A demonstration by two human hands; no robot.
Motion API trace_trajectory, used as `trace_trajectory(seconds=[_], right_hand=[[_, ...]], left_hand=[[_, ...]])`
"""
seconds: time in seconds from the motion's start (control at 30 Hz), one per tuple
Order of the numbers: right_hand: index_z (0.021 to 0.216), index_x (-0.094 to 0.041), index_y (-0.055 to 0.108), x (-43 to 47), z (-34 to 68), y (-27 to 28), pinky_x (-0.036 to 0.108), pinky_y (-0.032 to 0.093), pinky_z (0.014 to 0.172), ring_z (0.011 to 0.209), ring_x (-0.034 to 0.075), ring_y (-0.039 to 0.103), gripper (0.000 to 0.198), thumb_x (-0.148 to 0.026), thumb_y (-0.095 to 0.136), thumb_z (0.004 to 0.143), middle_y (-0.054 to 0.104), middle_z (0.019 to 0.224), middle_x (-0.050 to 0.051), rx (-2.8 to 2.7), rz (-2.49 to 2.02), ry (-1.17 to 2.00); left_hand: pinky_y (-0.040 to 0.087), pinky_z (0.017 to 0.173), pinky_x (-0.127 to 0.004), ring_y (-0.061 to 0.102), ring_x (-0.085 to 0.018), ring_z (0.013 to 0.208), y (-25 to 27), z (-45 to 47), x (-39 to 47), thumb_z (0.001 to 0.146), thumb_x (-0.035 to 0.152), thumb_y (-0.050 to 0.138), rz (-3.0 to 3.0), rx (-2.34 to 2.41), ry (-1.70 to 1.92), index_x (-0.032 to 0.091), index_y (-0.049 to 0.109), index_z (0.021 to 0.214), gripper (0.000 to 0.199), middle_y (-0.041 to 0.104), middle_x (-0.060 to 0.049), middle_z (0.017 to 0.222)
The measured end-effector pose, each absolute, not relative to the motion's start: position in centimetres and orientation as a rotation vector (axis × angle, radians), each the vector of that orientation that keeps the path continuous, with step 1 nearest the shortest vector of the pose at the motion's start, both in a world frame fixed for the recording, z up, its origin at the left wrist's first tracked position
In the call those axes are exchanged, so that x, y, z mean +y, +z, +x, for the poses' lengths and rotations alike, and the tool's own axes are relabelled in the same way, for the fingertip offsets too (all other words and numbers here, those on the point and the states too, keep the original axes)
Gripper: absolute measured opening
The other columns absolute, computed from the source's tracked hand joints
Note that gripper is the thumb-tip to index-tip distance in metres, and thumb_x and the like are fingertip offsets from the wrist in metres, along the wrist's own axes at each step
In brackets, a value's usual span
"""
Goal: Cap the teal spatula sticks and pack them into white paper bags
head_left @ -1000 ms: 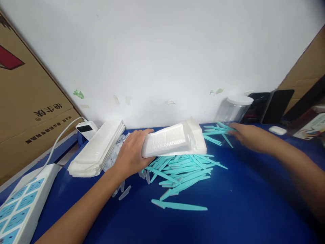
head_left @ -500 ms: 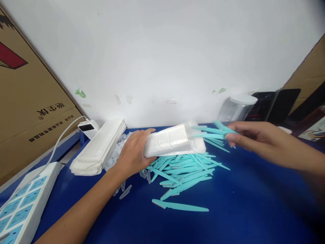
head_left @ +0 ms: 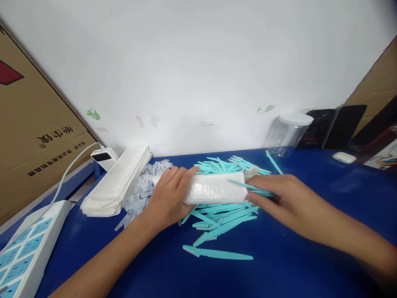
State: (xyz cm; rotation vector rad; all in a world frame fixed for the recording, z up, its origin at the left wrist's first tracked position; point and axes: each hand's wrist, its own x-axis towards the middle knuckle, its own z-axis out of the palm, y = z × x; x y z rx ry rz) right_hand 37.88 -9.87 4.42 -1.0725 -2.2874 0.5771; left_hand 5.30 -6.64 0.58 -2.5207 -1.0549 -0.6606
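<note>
My left hand (head_left: pixel 169 198) is wrapped round the left part of a shiny white plastic bag (head_left: pixel 217 188), held level over a pile of teal eyebrow razors (head_left: pixel 229 213). At the bag's right end, my right hand (head_left: pixel 285 194) pinches a few teal eyebrow razors (head_left: pixel 257 190). Their tips overlap the bag's end; whether they are inside the film I cannot tell. One loose razor (head_left: pixel 218 253) lies nearer to me. Beside my left hand is a heap of small translucent blade covers (head_left: pixel 136 198). The bag and hands hide part of both heaps.
A stack of flat white bags (head_left: pixel 114 182) lies left of the covers. Further left are a power strip (head_left: pixel 40 244) and a white cabled device (head_left: pixel 104 157). A clear jar (head_left: pixel 287 134) stands by the wall, near a dark phone-like slab (head_left: pixel 344 126) and a white case (head_left: pixel 343 157).
My right hand has come left and down, bringing the razors against the bag's right end. The bag has moved slightly lower and sits more level, uncovering razors behind it.
</note>
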Motion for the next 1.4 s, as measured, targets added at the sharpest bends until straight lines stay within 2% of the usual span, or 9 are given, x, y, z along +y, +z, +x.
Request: trace_trajectory(seconds=[0.17,0.37,0.5,0.57,0.67,0.93,1.1,1.27,1.4], right_hand=[[0.083,-0.022,0.061,-9.7,37.4,4.1,0.030,0.047,0.071,0.079,0.018,0.061,0.035,-0.035,0.052,0.114,0.065,0.082,0.002,-2.280,-1.038,0.669],[0.116,-0.029,0.077,-9.4,38.5,4.8,0.032,0.051,0.066,0.087,0.022,0.065,0.026,-0.048,0.062,0.109,0.070,0.106,0.006,-2.133,-1.117,0.583],[0.138,-0.040,0.074,-9.6,39.4,5.9,0.037,0.057,0.084,0.104,0.025,0.068,0.036,-0.042,0.047,0.115,0.070,0.115,0.006,-2.108,-1.070,0.567],[0.145,-0.044,0.072,-9.4,40.0,6.1,0.038,0.058,0.081,0.100,0.025,0.069,0.040,-0.038,0.046,0.115,0.070,0.117,0.006,-2.147,-1.031,0.455],[0.135,-0.041,0.080,-8.8,40.6,5.7,0.038,0.057,0.073,0.092,0.024,0.071,0.035,-0.036,0.054,0.112,0.073,0.114,0.006,-2.143,-1.022,0.254],[0.106,-0.040,0.084,-9.2,41.3,6.9,0.054,0.061,0.093,0.103,0.034,0.077,0.020,-0.052,0.069,0.103,0.084,0.111,0.001,-1.889,-1.228,0.164],[0.105,-0.034,0.085,-8.8,39.9,5.7,0.047,0.064,0.087,0.100,0.030,0.078,0.017,-0.046,0.073,0.102,0.084,0.110,0.004,-1.870,-1.165,0.263],[0.119,-0.034,0.084,-10.0,36.9,3.5,0.041,0.065,0.094,0.121,0.028,0.076,0.022,-0.030,0.067,0.107,0.081,0.129,0.006,-1.897,-0.942,0.528],[0.115,-0.036,0.085,-11.0,36.5,4.2,0.045,0.067,0.090,0.109,0.029,0.080,0.017,-0.030,0.074,0.103,0.084,0.122,0.003,-1.662,-0.959,0.553]], left_hand=[[0.055,0.091,-0.054,0.065,-0.038,0.105,0.4,6.2,-7.6,0.090,0.022,0.070,-2.506,-1.009,-0.675,0.019,0.039,0.156,0.073,0.070,-0.015,0.120],[0.053,0.099,-0.055,0.065,-0.037,0.110,-0.1,5.9,-7.0,0.089,0.028,0.074,-2.569,-1.156,-0.749,0.023,0.039,0.154,0.074,0.069,-0.014,0.126],[0.053,0.095,-0.053,0.063,-0.036,0.107,0.1,5.5,-6.6,0.087,0.028,0.073,-2.552,-1.236,-0.824,0.024,0.042,0.150,0.071,0.070,-0.012,0.125],[0.052,0.094,-0.052,0.062,-0.035,0.106,0.2,5.3,-6.4,0.087,0.030,0.073,-2.541,-1.253,-0.836,0.023,0.043,0.149,0.069,0.070,-0.012,0.123],[0.052,0.092,-0.053,0.062,-0.035,0.104,0.2,5.0,-6.1,0.088,0.032,0.071,-2.528,-1.259,-0.831,0.023,0.044,0.149,0.068,0.069,-0.011,0.121],[0.051,0.093,-0.053,0.063,-0.036,0.108,0.2,5.0,-6.1,0.088,0.030,0.074,-2.525,-1.267,-0.850,0.024,0.045,0.150,0.069,0.071,-0.012,0.127],[0.052,0.088,-0.051,0.063,-0.036,0.103,0.3,5.4,-6.5,0.091,0.030,0.073,-2.480,-1.163,-0.796,0.022,0.043,0.152,0.068,0.071,-0.014,0.121],[0.053,0.094,-0.053,0.065,-0.037,0.106,0.4,6.7,-7.9,0.092,0.028,0.072,-2.479,-1.069,-0.833,0.020,0.042,0.153,0.068,0.071,-0.015,0.121],[0.054,0.094,-0.053,0.066,-0.035,0.106,0.8,6.7,-8.0,0.092,0.030,0.072,-2.508,-1.129,-0.941,0.024,0.044,0.149,0.064,0.071,-0.013,0.124]])
